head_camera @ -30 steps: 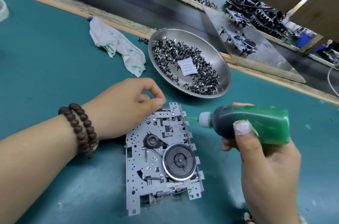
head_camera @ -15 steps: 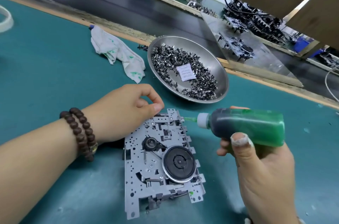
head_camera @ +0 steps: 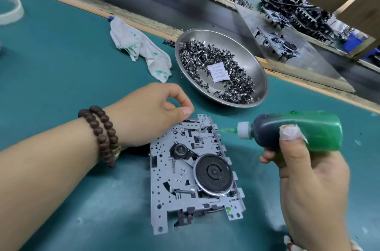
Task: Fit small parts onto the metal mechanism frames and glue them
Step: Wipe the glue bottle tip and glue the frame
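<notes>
A grey metal mechanism frame (head_camera: 185,176) with a black flywheel lies flat on the green mat (head_camera: 61,61). My left hand (head_camera: 152,115) rests at the frame's top left corner, its fingers curled against the edge; whether it pinches a part is hidden. My right hand (head_camera: 308,185) grips a green glue bottle (head_camera: 296,130) held sideways. The bottle's thin green nozzle touches the frame's upper right edge. A steel bowl (head_camera: 246,49) holding several small metal parts and a white packet sits beyond the frame.
A glue-stained white cloth (head_camera: 141,49) lies left of the bowl. A white ring (head_camera: 12,8) sits at the far left. Behind the mat's wooden edge runs a dark conveyor, with more mechanism frames (head_camera: 281,43) on a metal plate at the right.
The bottle's nozzle has moved left onto the frame's upper right edge. My left hand has stayed at the top left corner.
</notes>
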`<act>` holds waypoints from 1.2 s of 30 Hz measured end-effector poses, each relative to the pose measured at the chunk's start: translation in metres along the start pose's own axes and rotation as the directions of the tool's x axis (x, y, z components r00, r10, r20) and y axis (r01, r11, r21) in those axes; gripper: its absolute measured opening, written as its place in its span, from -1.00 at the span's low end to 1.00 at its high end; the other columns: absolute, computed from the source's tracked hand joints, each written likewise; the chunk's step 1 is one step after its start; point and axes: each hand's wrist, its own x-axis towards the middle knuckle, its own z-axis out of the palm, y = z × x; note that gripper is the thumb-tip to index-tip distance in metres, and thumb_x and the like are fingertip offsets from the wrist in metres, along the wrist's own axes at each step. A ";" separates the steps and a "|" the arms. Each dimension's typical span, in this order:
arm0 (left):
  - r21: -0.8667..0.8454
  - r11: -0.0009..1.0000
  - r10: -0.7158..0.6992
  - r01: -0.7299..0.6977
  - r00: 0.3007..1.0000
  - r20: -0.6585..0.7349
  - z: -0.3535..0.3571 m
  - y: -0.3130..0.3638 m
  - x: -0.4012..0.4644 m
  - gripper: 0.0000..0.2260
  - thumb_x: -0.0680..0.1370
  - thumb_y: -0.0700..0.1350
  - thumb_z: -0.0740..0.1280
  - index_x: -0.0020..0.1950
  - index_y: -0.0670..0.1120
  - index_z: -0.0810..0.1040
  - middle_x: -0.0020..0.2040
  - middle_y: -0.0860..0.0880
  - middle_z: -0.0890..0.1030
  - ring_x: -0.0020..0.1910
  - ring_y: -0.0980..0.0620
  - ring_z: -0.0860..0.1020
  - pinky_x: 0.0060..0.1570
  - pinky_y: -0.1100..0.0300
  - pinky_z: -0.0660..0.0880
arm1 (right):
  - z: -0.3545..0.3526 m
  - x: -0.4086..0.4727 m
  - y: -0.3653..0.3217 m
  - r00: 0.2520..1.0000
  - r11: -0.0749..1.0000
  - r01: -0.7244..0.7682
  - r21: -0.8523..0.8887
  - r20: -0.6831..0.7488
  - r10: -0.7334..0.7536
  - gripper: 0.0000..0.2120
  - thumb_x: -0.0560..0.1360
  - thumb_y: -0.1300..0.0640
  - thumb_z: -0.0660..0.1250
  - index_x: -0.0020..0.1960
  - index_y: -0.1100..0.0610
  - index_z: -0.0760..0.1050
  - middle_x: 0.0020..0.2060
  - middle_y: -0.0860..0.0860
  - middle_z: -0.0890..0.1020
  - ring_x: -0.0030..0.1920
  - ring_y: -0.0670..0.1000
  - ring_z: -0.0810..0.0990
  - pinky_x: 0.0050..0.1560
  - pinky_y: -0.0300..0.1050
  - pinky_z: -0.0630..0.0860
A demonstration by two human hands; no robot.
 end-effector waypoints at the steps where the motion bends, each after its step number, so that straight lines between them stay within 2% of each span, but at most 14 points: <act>1: 0.001 1.000 -0.002 0.002 1.000 -0.001 0.000 0.000 0.000 -0.90 0.50 -0.04 0.27 -0.10 -0.05 0.51 -0.36 -0.22 0.51 -0.43 -0.01 0.30 -0.37 0.17 0.27 | 0.000 0.000 0.001 1.000 1.000 -0.001 -0.006 0.004 0.001 -0.66 0.28 -0.30 0.41 -0.12 -0.08 0.62 -0.26 -0.07 0.68 -0.39 -0.11 0.56 -0.34 -0.29 0.49; 8: 0.044 0.999 0.004 -0.003 1.000 -0.021 0.000 0.000 0.000 -0.90 0.50 -0.02 0.28 -0.13 -0.02 0.51 -0.48 -0.06 0.41 -0.53 0.02 0.24 -0.47 0.24 0.22 | -0.001 0.001 0.002 0.999 0.999 0.033 -0.032 0.018 -0.033 -0.70 0.32 -0.28 0.38 -0.12 -0.08 0.61 -0.26 -0.10 0.67 -0.39 -0.11 0.54 -0.33 -0.28 0.49; 13: 0.035 0.999 0.009 -0.009 1.000 -0.017 0.000 0.000 -0.001 -0.91 0.51 -0.03 0.28 -0.13 -0.03 0.51 -0.45 -0.10 0.44 -0.49 0.02 0.28 -0.41 0.21 0.25 | -0.001 0.001 0.002 0.999 0.999 0.042 -0.034 0.016 -0.041 -0.70 0.33 -0.27 0.38 -0.13 -0.06 0.61 -0.26 -0.10 0.67 -0.39 -0.12 0.53 -0.32 -0.28 0.50; 21: 0.074 0.997 0.020 -0.017 0.999 -0.028 0.000 0.000 0.000 -0.90 0.51 -0.02 0.27 -0.13 -0.02 0.51 -0.51 0.00 0.41 -0.58 0.08 0.23 -0.54 0.29 0.21 | -0.002 0.001 0.003 1.000 0.999 0.031 -0.043 0.009 -0.030 -0.66 0.33 -0.25 0.39 -0.14 0.01 0.59 -0.25 -0.05 0.66 -0.39 -0.10 0.54 -0.32 -0.26 0.50; 32: 0.042 0.999 -0.012 0.012 1.000 -0.011 0.000 0.002 -0.002 -0.91 0.51 -0.01 0.27 -0.13 -0.01 0.51 -0.39 -0.13 0.49 -0.46 0.01 0.32 -0.35 0.18 0.30 | -0.003 0.001 0.004 1.000 0.999 0.026 -0.041 0.000 -0.026 -0.67 0.33 -0.26 0.39 -0.13 0.00 0.59 -0.25 -0.05 0.65 -0.39 -0.11 0.53 -0.32 -0.27 0.49; 36: 0.044 0.999 -0.011 0.011 1.000 -0.011 0.000 0.002 -0.002 -0.91 0.51 -0.02 0.27 -0.12 -0.02 0.51 -0.42 -0.11 0.47 -0.47 0.01 0.29 -0.37 0.19 0.28 | -0.002 0.001 0.004 0.999 0.999 0.034 -0.042 0.003 -0.034 -0.68 0.33 -0.26 0.38 -0.13 -0.02 0.60 -0.25 -0.07 0.66 -0.39 -0.11 0.53 -0.33 -0.27 0.49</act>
